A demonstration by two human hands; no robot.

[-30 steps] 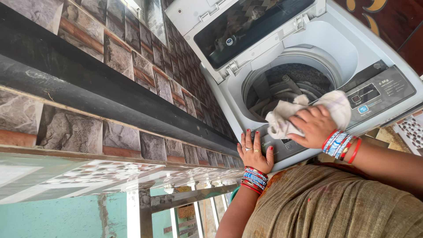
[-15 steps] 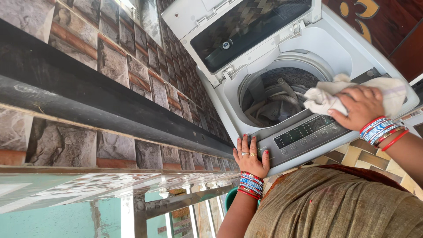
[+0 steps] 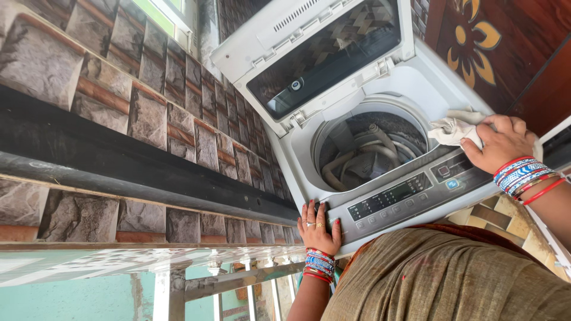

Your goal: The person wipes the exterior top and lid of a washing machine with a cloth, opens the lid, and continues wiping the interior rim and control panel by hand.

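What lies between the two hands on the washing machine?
In the head view, the grey control panel lies between the left hand and the right hand, which holds a cloth.

Sunlit stone-pattern wall tiles (image 3: 178, 95) with a dark ledge (image 3: 119, 166); carved wooden door (image 3: 499, 41) behind.

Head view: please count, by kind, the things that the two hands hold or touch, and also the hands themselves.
Washing machine, lid raised: 1
Pale cloth: 1
Hands: 2, the left hand flat on the machine's front corner, the right hand pressing the cloth onto the top of the machine
Total: 4
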